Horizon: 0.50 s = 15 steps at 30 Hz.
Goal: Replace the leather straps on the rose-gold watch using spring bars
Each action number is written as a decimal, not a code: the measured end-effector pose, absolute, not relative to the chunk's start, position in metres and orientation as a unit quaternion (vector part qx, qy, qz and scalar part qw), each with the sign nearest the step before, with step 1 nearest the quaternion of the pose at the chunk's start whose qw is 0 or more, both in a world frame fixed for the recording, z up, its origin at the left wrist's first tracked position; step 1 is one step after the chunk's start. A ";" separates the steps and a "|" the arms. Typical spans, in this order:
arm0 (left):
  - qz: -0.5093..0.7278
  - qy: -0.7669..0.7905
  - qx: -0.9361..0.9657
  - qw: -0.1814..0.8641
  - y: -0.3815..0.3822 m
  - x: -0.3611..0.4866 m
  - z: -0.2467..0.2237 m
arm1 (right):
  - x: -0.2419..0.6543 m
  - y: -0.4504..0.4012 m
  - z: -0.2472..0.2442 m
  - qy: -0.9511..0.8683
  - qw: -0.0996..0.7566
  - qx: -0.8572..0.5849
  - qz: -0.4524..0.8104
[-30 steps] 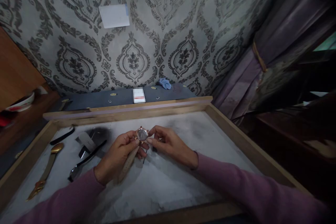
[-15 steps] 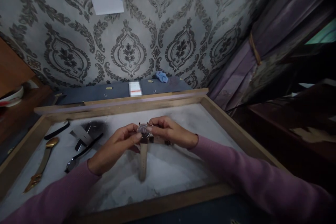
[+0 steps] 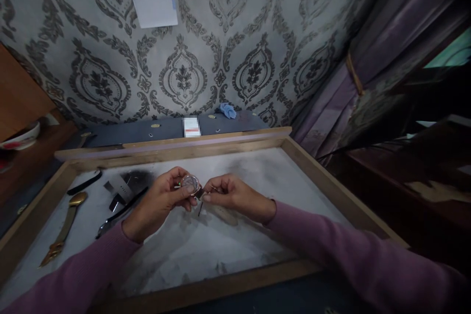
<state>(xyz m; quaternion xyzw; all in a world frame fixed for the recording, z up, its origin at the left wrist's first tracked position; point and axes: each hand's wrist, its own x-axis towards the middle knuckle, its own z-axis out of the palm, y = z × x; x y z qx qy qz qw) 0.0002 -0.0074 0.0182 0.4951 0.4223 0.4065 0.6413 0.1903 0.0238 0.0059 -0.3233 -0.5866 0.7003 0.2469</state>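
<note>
wood frames the shallow tray, its pale floor smudged with grey, set on a dark blue cloth dotted with small yellow motifs. behind it rises a wall papered in silver-grey with dark leafy medallions, and 1 white card sits flat against it. at the right a purple curtain hangs in soft folds, gathered by a tan tie; at the far left a white bowl stands on a brown shelf.

the round watch, shiny-rimmed and glass-faced, is held above the middle of the tray. the left hand pinches its case, thumb laid across the face. at its other side the right hand has thumb and forefinger drawn together by the dark end of the strap; whether they grip it i cannot tell. a smooth beige strap shows below that hand. both sleeves are mauve and close-fitting.

to the left lie a gold-cased watch with an olive band, a curved black strap and a pale perforated strap. on the cloth beyond, a crumpled blue rag is near a small white packet, its print blurred.
</note>
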 end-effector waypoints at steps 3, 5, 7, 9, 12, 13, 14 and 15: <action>0.399 0.408 0.504 0.648 -0.007 -0.002 0.018 | 0.191 0.026 0.006 -0.592 0.240 -0.331 0.695; 0.371 0.403 0.518 0.657 -0.006 -0.004 0.018 | 0.193 0.027 0.006 -0.591 0.231 -0.333 0.698; 0.334 0.400 0.531 0.668 -0.005 -0.005 0.019 | 0.195 0.028 0.006 -0.594 0.222 -0.329 0.700; 0.307 0.399 0.533 0.681 -0.004 -0.006 0.020 | 0.197 0.029 0.006 -0.600 0.213 -0.317 0.703; 0.297 0.395 0.518 0.698 -0.004 -0.006 0.021 | 0.199 0.028 0.005 -0.598 0.223 -0.294 0.712; 0.300 0.394 0.511 0.702 -0.004 -0.006 0.021 | 0.199 0.028 0.005 -0.589 0.235 -0.286 0.718; 0.303 0.393 0.506 0.705 -0.005 -0.006 0.021 | 0.199 0.028 0.006 -0.575 0.251 -0.278 0.728; 0.306 0.393 0.502 0.707 -0.005 -0.006 0.022 | 0.200 0.027 0.006 -0.558 0.263 -0.269 0.739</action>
